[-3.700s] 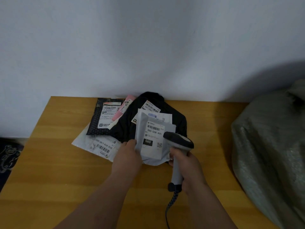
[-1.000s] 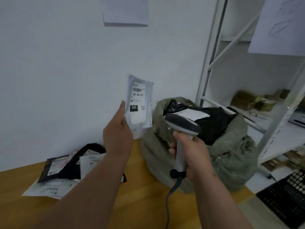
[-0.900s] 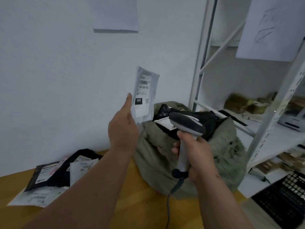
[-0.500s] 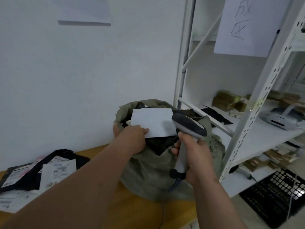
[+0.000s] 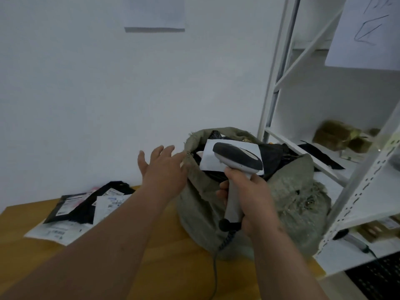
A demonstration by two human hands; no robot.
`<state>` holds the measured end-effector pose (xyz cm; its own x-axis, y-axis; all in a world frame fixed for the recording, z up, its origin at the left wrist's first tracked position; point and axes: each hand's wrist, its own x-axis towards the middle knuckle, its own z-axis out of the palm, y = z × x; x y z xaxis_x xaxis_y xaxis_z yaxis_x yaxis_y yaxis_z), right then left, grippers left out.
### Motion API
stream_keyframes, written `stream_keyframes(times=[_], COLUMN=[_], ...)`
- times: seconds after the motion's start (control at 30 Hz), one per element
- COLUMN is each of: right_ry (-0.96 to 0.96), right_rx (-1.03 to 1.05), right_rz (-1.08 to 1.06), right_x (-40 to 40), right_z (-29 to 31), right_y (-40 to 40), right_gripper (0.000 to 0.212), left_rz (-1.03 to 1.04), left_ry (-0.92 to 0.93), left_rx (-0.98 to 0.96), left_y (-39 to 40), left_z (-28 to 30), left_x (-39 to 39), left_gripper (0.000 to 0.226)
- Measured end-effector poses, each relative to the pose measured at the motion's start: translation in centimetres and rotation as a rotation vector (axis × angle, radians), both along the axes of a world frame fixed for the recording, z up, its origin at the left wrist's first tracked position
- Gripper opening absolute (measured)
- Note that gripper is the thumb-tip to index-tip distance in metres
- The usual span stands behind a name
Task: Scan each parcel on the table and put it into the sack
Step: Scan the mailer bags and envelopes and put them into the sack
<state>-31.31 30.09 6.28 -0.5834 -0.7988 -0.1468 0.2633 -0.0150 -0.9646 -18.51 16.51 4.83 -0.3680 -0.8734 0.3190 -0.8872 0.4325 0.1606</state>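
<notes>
A grey-green woven sack (image 5: 290, 204) stands open at the right end of the wooden table (image 5: 164, 260). A white parcel (image 5: 208, 158) lies face down in its mouth on top of black parcels. My left hand (image 5: 162, 169) hovers just left of the sack's rim, fingers spread, holding nothing. My right hand (image 5: 249, 202) grips the handle of a grey barcode scanner (image 5: 238, 163), whose head sits in front of the sack's mouth. Several black and white parcels (image 5: 86, 208) lie in a pile at the table's left.
A white metal shelf rack (image 5: 355, 204) stands right of the sack, with brown packages (image 5: 337, 137) on its shelf. The scanner's cable (image 5: 215, 271) trails down across the table. A white wall rises behind, with a paper sheet (image 5: 154, 13) stuck on it.
My left hand has let go of the white parcel, which now lies in the sack, and has drawn back to the left with fingers spread. The view has turned slightly left.
</notes>
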Motion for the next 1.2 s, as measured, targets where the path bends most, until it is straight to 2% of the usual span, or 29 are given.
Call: stream_keyframes(times=[0.17, 0.4, 0.67, 1.03, 1.2], right_ry=[0.084, 0.158, 0.139, 0.151, 0.112], right_rx=[0.055, 0.190, 0.301, 0.376, 0.441], right_rz=[0.089, 0.208, 0.285, 0.282, 0.266], right_x=[4.9, 15.3, 25.2, 27.0, 25.2], right_z=[-0.9, -4.9, -9.2, -12.3, -15.1], right_y=[-1.7, -5.8, -9.8, -15.1, -19.1], right_gripper=[0.014, 0.017, 0.014, 0.014, 0.015], left_rz=[0.079, 0.208, 0.328, 0.339, 0.340], left_ry=[0.011, 0.023, 0.024, 0.039, 0.225], left_rx=[0.094, 0.283, 0.466, 0.613, 0.730], left_y=[-0.8, -1.9, -3.3, -6.9, -10.7], left_z=[-2.1, -7.4, -12.4, -16.7, -18.4], left_x=[6.1, 18.8, 30.6, 33.0, 31.5], left_gripper=[0.046, 0.046, 0.048, 0.046, 0.050])
